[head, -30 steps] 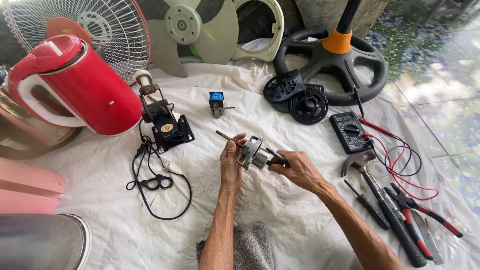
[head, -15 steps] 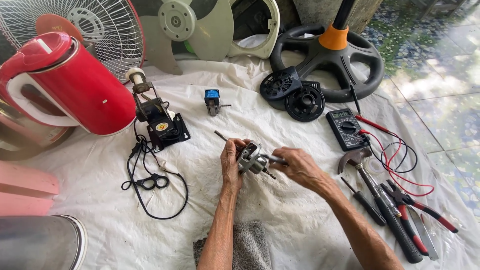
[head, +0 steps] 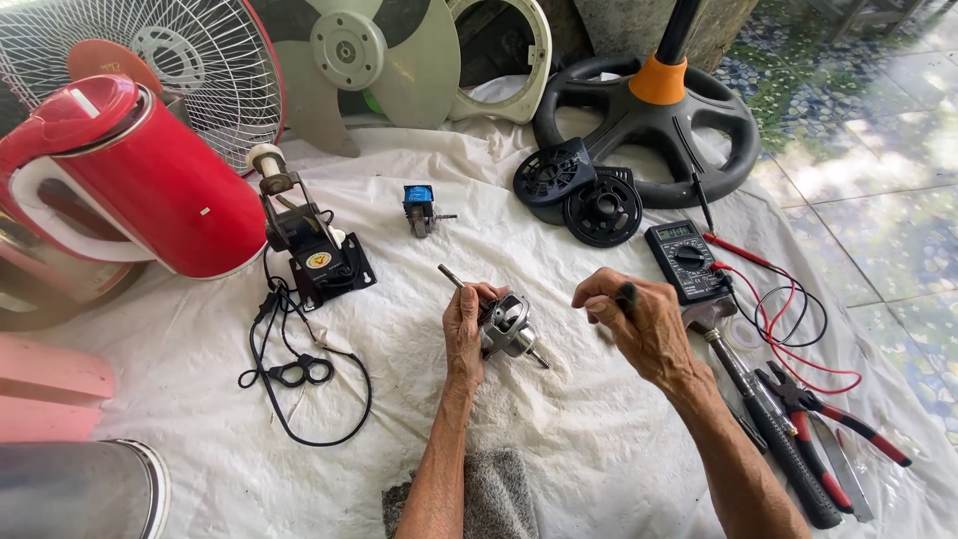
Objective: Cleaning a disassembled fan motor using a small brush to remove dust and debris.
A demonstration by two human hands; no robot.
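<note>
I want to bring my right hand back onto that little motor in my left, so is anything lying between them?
Nothing visible does. The left hand holds the small motor above the white cloth. The right hand, curled around a small dark object, is beside it with only bare cloth between. The multimeter lies beyond.

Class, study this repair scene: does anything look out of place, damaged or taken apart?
Yes. A fan lies in pieces: the wire guard and the blade lean loose at the back, beside the stand base. The left hand holds the bare motor, out of its housing. The red kettle sits tilted on the cloth.
</note>
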